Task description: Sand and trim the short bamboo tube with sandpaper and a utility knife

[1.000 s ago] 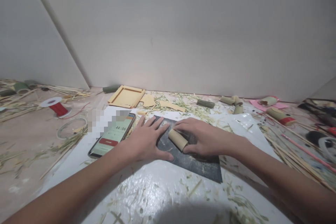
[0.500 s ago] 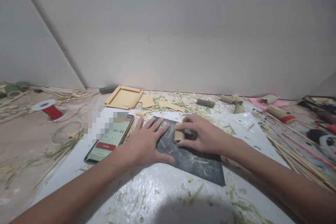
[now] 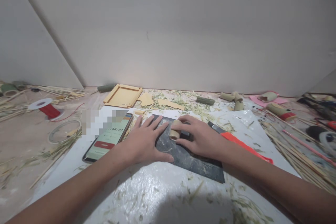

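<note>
My left hand (image 3: 144, 141) lies flat with fingers spread on the left edge of a dark sheet of sandpaper (image 3: 189, 159), pinning it to the white sheet (image 3: 162, 196). My right hand (image 3: 201, 136) is closed round a short pale bamboo tube (image 3: 174, 133) and presses it, end toward me, onto the sandpaper. Most of the tube is hidden under my fingers.
A phone (image 3: 109, 138) with a running timer lies left of my left hand. A knife with an orange handle (image 3: 244, 145) lies behind my right forearm. A wooden tray (image 3: 123, 95), a red thread spool (image 3: 48, 109), bamboo pieces (image 3: 235, 99), sticks (image 3: 296, 154) and shavings litter the floor.
My right hand has slid the bamboo tube away from me and left across the sandpaper, turning it end-on. The orange-handled knife has come into sight. My left hand stayed flat.
</note>
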`<state>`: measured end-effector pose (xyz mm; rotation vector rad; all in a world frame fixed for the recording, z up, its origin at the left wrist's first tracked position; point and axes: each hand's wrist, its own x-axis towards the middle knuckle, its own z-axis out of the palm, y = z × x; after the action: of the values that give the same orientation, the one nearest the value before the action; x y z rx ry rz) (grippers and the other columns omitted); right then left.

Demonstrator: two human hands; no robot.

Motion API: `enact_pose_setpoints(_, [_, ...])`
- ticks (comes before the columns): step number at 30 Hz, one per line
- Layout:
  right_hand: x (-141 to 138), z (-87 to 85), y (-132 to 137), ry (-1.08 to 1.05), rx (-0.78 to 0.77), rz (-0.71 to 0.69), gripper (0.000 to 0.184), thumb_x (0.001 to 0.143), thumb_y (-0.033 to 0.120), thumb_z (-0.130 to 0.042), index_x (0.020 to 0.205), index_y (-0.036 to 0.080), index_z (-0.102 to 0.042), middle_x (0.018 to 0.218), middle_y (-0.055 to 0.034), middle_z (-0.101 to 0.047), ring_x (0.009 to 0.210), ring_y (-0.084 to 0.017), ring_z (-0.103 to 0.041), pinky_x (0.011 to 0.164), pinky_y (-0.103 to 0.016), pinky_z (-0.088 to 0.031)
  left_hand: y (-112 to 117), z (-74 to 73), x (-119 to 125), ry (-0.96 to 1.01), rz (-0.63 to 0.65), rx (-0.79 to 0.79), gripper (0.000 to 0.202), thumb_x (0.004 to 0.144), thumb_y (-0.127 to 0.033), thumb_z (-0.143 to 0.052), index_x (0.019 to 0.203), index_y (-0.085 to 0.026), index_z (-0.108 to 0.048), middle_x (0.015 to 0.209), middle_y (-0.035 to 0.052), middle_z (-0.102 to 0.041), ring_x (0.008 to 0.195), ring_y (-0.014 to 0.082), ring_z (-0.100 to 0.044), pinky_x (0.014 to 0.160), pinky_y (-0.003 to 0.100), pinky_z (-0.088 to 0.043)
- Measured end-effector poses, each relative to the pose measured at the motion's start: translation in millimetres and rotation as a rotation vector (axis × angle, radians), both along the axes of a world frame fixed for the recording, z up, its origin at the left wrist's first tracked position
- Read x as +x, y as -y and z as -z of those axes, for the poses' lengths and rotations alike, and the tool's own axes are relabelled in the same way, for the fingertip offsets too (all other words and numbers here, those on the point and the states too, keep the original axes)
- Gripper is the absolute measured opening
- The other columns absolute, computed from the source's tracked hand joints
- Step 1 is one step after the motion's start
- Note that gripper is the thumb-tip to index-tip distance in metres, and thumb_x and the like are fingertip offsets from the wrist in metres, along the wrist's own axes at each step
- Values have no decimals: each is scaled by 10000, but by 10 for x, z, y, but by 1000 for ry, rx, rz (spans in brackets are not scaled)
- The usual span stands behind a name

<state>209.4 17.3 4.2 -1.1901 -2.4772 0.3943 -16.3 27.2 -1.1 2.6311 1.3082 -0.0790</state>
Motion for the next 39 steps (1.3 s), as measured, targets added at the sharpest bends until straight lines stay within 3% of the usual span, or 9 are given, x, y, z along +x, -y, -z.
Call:
enact_pose_setpoints(3, [46,-85,-8,48,-11,24,176,832,348,-646,964,239,-686,1224,-111,-577,1101,-280,-558,911,-422,-448,-3,9,-2,1,-3,3,1105,644,-914,-338,1516,-253,-181,1589,72,-116,1445,391,-95,1133,609,-34])
enact_pose_setpoints(6, [99,-164,9,53,-84,39,109,818,295,-651,902,226,-648,1073,-74,-630,965,-225,-603,833,-343,-472,-7,9,1,7,-3,0,1121,632,-924,-331,1513,-245,-194,1588,79,-111,1445,395,-94,1125,629,-24])
enact_pose_setpoints(10, [130,-162,51,115,-110,77,312,778,237,-653,1085,237,-591,1024,-73,-595,882,-214,-593,756,-325,-471,-2,-12,7,7,-8,-9,1117,635,-923,-332,1512,-246,-196,1587,85,-118,1451,375,-85,1131,623,-18])
enact_pose_setpoints(13, [130,-116,50,115,-100,40,375,803,200,-605,1171,264,-574,1062,-76,-577,904,-211,-589,784,-332,-469,4,-23,7,6,-12,-13,1117,633,-924,-329,1514,-252,-190,1588,79,-120,1451,375,-82,1135,616,-18])
enact_pose_setpoints(20, [172,-90,-44,67,-33,-15,258,836,295,-615,1087,231,-620,1210,-94,-590,1064,-248,-573,873,-363,-466,-2,12,2,5,-18,-15,1108,633,-920,-340,1513,-264,-188,1590,77,-108,1449,381,-83,1127,630,-8])
enact_pose_setpoints(29, [31,-18,76,36,12,-132,222,865,281,-562,1062,202,-627,1119,-115,-607,1028,-248,-568,854,-378,-478,10,-9,-5,-11,-2,-8,1102,646,-905,-365,1514,-249,-191,1588,86,-121,1444,396,-95,1120,638,-27])
enact_pose_setpoints(34, [28,9,36,31,80,-10,154,878,281,-547,981,184,-611,1067,-121,-606,991,-252,-559,849,-400,-471,18,-14,-11,-24,-12,21,1066,653,-902,-359,1504,-274,-225,1581,82,-146,1437,402,-129,1112,649,-8])
enact_pose_setpoints(39, [7,35,82,24,26,-106,171,857,270,-577,1003,191,-617,1099,-117,-587,1005,-244,-545,858,-384,-465,22,-15,-25,-17,10,25,1065,651,-899,-373,1501,-273,-234,1578,94,-163,1442,382,-136,1107,655,-51])
